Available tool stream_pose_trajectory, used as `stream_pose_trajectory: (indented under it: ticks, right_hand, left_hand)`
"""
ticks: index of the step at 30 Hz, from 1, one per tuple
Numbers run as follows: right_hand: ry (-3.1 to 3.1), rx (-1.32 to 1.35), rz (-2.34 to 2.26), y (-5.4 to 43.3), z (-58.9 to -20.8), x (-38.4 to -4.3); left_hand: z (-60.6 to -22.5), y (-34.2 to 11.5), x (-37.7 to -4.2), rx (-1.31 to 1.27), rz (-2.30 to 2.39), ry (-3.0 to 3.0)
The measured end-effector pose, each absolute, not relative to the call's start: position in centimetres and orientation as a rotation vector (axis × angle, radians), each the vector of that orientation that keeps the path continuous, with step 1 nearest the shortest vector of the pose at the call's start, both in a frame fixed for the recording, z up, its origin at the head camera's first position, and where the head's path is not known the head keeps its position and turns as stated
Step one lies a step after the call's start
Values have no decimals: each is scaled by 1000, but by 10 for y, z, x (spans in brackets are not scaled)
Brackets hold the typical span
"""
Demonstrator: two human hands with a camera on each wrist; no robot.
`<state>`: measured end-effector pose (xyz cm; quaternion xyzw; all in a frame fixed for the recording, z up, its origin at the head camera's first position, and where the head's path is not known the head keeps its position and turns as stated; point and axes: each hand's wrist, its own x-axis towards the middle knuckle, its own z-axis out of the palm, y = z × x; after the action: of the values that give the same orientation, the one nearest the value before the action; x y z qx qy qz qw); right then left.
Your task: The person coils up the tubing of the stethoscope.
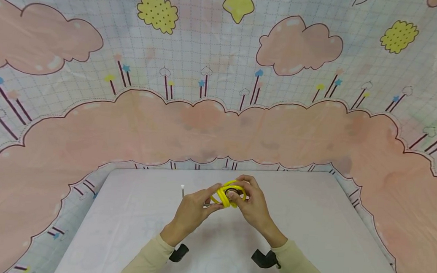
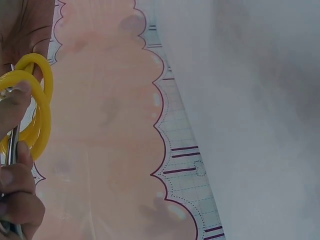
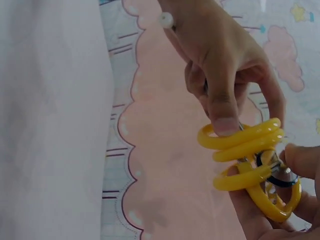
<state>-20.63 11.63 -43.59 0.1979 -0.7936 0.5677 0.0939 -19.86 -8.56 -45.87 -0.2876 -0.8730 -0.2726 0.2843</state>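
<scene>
Both hands meet over the white table around a bundle of glossy yellow rings (image 1: 221,194). My left hand (image 1: 192,206) pinches the near side of the rings (image 3: 245,142) between thumb and fingers. A thin metal rod (image 2: 13,147) runs through that hand's grip and into the rings. Beyond the left hand sticks up a metal end with a white round tip (image 1: 182,186). My right hand (image 1: 253,204) grips the other side of the bundle, its thumb on a part with a dark ring (image 3: 290,183). Fingers hide much of the bundle's middle.
The white tabletop (image 1: 139,241) spreads beneath both hands. Behind and beside it hangs a cloth (image 1: 218,132) printed with clouds and stars. Black wrist mounts (image 1: 265,259) sit under the sleeves.
</scene>
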Motion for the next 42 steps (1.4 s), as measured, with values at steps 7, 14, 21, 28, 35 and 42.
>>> stream_pose_trajectory:
  ticks: [7, 14, 21, 28, 35, 42]
  right_hand:
    - [-2392, 614, 1632, 118, -435, -204]
    - [-2334, 594, 1618, 116, -441, -203]
    - [-2245, 624, 1599, 111, -441, -199]
    - [-2237, 662, 1687, 109, -417, -183]
    - [-2254, 670, 1748, 111, -420, -184]
    - [-2276, 731, 1705, 115, -421, -184]
  left_hand:
    - [-460, -87, -196, -781, -737, -2364]
    - [-461, -84, -194, -786, -731, -2364]
    - [-463, -83, -193, -748, -830, -2431]
    - [-461, -87, -195, -730, -920, -2466]
    - [-460, -91, -195, -729, -917, -2491]
    - [-462, -93, -196, -745, -932, -2523]
